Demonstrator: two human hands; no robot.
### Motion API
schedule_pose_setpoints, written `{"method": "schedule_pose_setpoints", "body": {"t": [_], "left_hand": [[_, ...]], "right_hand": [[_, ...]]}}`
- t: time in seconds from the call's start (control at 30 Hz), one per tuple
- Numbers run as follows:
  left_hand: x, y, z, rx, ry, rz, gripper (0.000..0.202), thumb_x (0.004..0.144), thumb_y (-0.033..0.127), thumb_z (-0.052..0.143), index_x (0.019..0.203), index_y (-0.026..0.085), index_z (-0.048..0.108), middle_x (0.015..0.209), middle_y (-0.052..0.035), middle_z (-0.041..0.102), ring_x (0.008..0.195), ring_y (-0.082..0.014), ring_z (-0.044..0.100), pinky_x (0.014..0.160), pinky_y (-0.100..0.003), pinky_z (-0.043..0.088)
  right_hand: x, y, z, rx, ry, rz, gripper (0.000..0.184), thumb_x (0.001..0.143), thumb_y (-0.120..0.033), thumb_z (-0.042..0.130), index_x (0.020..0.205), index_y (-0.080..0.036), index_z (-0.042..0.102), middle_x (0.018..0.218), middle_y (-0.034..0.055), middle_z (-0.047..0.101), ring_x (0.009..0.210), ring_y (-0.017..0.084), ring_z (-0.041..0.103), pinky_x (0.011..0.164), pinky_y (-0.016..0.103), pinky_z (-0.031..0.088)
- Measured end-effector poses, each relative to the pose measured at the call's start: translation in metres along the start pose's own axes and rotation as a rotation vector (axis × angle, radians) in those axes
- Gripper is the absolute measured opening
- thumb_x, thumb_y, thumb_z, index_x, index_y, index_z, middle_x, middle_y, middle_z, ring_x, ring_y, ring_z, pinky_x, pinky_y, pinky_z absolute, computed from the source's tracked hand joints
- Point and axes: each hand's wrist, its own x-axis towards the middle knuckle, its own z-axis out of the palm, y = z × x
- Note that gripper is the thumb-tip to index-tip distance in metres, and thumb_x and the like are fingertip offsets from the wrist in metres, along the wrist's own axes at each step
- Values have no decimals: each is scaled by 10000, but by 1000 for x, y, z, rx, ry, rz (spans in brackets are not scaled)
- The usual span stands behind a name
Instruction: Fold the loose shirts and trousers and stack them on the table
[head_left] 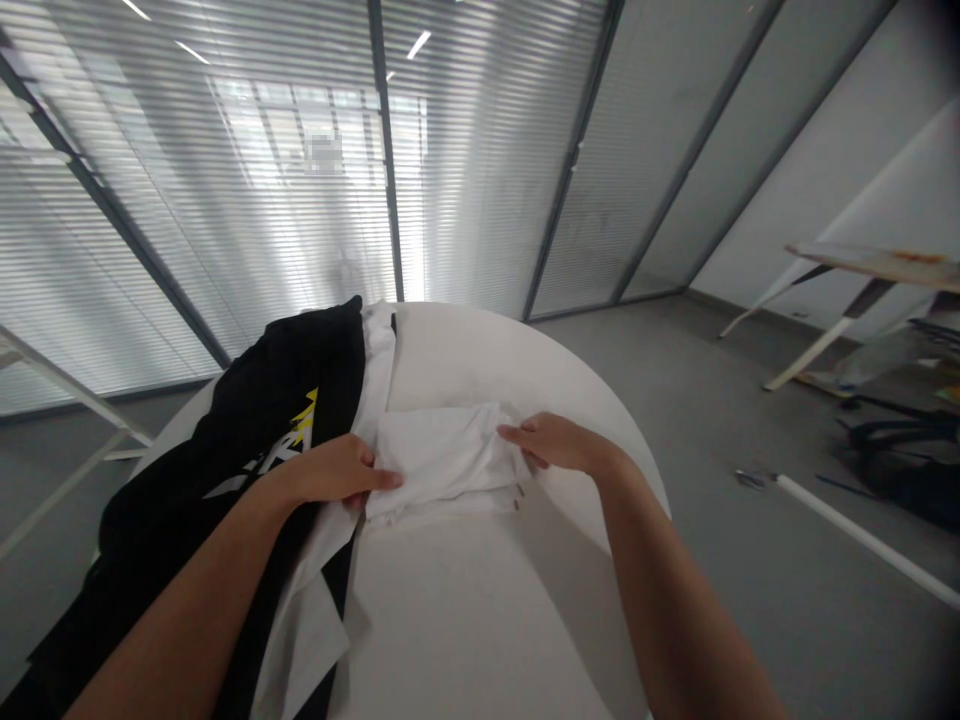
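A folded white cloth (pixel 442 465), probably a T-shirt, lies near the middle of a round white table (pixel 487 345), in a stack of layers with its edges slightly uneven. The left hand (pixel 330 472) comes in from 7 o'clock, and its fingers (pixel 375 478) are pressed together and stretched out, with the tips at the cloth's left edge. The right hand (pixel 559 443) comes in from 5 o'clock, and its fingers (pixel 517 432) are also held together, with the tips on the cloth's upper right corner. Whether either hand is pinching the fabric cannot be told. Just left of the left hand, a black garment (pixel 247 470) spreads toward 9 o'clock and hangs over the table edge. It bears a yellow and white printed graphic (pixel 300 430), but no word on it can be read. A white garment (pixel 304 620) lies partly beneath it, running from 12 o'clock down to 6 o'clock. Small marks (pixel 516 495) on the folded cloth's right edge are too small to read. At 1 o'clock, a blurred patch (pixel 325 153) sits on a glass partition with blinds (pixel 465 170). A paint-stained table (pixel 870 265) stands at 2 o'clock, and a white tube (pixel 862 540) lies on the grey floor at 4 o'clock.
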Motion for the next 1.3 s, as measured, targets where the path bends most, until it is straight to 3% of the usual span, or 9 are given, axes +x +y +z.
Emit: {"method": "schedule_pose_setpoints", "body": {"t": [0.07, 0.2, 0.33, 0.6, 0.8, 0.9, 1.03, 1.13, 1.3], "left_hand": [[-4, 0, -2, 45, -50, 12, 559, 661, 712, 575, 541, 168, 626, 552, -51, 643, 465, -129, 489, 492, -254, 317], [-6, -2, -5, 41, -123, 64, 444, 661, 614, 636, 609, 173, 648, 619, -31, 663, 509, -130, 496, 488, -251, 300], [-6, -6, -5, -15, -204, 137, 341, 685, 513, 653, 639, 176, 636, 619, -13, 643, 545, -133, 512, 510, -246, 323], [-12, -13, -13, -63, -268, 165, 349, 692, 513, 657, 667, 172, 587, 626, 7, 598, 560, -125, 494, 508, -239, 318], [-13, -10, -9, 70, -218, 140, 376, 688, 544, 638, 641, 177, 572, 593, 13, 566, 526, -119, 468, 478, -238, 296], [-1, -8, -2, -66, -85, 113, 472, 768, 613, 505, 584, 178, 521, 536, -2, 539, 481, -120, 458, 486, -246, 319], [27, -4, 7, -158, 367, 27, 502, 845, 614, 337, 598, 199, 472, 529, -8, 503, 505, -153, 497, 518, -263, 346], [41, -3, 10, -1, 511, 12, 453, 862, 543, 356, 594, 200, 479, 588, -30, 545, 607, -170, 542, 587, -264, 354], [39, -4, 9, 77, 558, -42, 384, 864, 445, 364, 604, 197, 499, 588, -36, 554, 594, -164, 548, 581, -258, 341]], "right_hand": [[-6, 3, -2, 14, -172, -64, 564, 829, -641, 454, 538, -166, 545, 537, 43, 569, 514, 136, 499, 559, 261, 337], [-10, 7, -2, 40, -275, -135, 400, 748, -530, 597, 614, -153, 600, 592, 24, 591, 532, 125, 489, 532, 247, 329], [-10, 13, -5, 88, -290, -163, 312, 731, -459, 607, 691, -150, 621, 638, 10, 607, 578, 124, 503, 545, 237, 336], [-15, 23, -9, 59, -331, -122, 219, 709, -362, 611, 635, -166, 547, 601, -12, 581, 557, 111, 483, 519, 240, 306], [-12, 24, -6, 162, -316, -155, 193, 736, -355, 598, 694, -172, 553, 663, 6, 616, 607, 127, 538, 555, 232, 362], [2, 24, -1, 220, -85, -117, 327, 853, -461, 472, 786, -164, 593, 775, 63, 669, 691, 159, 594, 641, 249, 407], [26, 13, 11, 25, 269, 95, 450, 908, -518, 404, 868, -140, 645, 946, 154, 699, 833, 209, 626, 731, 269, 400], [33, 3, 19, -67, 303, 121, 449, 937, -475, 388, 962, -123, 665, 1034, 172, 694, 904, 216, 624, 770, 266, 393], [32, 4, 21, -151, 296, 113, 449, 984, -384, 305, 1039, -107, 654, 1082, 193, 675, 959, 228, 621, 791, 272, 396]]}}
